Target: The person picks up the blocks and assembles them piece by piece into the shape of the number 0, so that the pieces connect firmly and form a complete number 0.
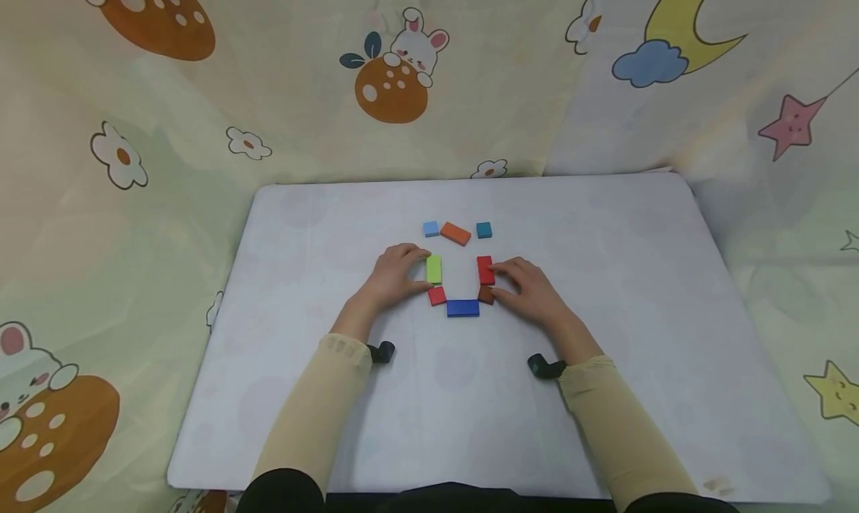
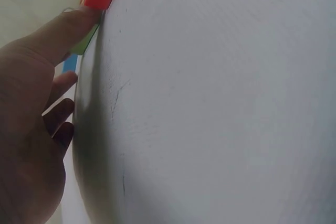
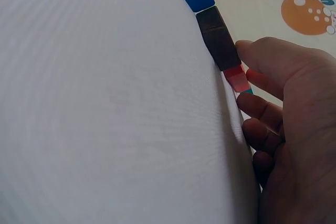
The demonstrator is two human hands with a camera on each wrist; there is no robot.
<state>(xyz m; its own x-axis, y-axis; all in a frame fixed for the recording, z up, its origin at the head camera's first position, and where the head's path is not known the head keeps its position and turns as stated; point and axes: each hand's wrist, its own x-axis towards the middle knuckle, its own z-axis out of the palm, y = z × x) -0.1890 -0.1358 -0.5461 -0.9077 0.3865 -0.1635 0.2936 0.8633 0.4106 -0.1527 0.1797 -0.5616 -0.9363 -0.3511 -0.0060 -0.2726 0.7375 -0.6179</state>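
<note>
Small colored blocks lie on a white board in a broken ring. My left hand (image 1: 394, 276) is at its left side, fingertips by the lime green block (image 1: 434, 270) and thumb against the small red block (image 1: 437, 296). At the right side, my right hand (image 1: 530, 293) touches the long red block (image 1: 485, 270) with a finger and the brown block (image 1: 486, 294) with the thumb. Between the two sides, nearest me, lies a blue block (image 1: 463, 309). Neither hand wraps round a block. In the left wrist view, the thumb partly covers the green block (image 2: 84, 43).
Beyond the hands lie a light blue block (image 1: 431, 229), a tilted orange block (image 1: 455, 234) and a teal block (image 1: 484, 230). The white board (image 1: 456, 423) has rounded corners. A patterned cloth (image 1: 302, 88) hangs behind and beside it.
</note>
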